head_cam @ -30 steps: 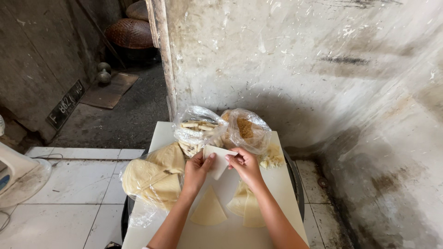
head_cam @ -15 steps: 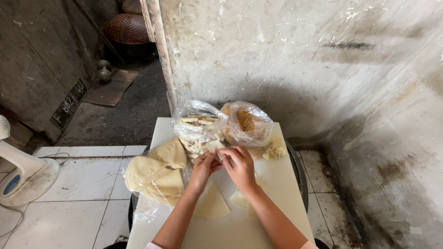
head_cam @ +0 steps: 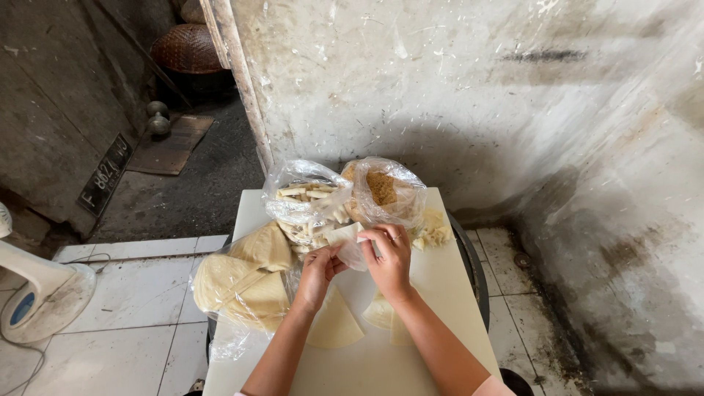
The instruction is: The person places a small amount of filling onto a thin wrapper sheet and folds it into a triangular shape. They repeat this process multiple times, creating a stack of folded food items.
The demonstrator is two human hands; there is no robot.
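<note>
My left hand [head_cam: 319,271] and my right hand [head_cam: 389,257] are close together over a white board [head_cam: 433,293], both pinching a thin pale wrapper sheet [head_cam: 345,236] between them. Just beyond the hands lie two clear plastic bags: one with pale cut strips [head_cam: 308,202], one with brownish filling [head_cam: 381,189]. A triangular wrapper piece [head_cam: 334,323] lies flat on the board below my left hand, and more pieces [head_cam: 381,314] lie under my right forearm. A bag of stacked wrappers [head_cam: 238,282] sits at the board's left edge.
The board rests on a dark round pan [head_cam: 473,271]. A small pile of pale crumbs [head_cam: 436,233] lies at the right. A stained wall [head_cam: 477,95] rises close behind. A white fan base [head_cam: 37,293] stands on the tiled floor at left; a woven basket [head_cam: 187,48] is far back.
The hands have come together and folded the wrapper sheet, then shifted slightly forward toward the bags. The view has tilted a little.
</note>
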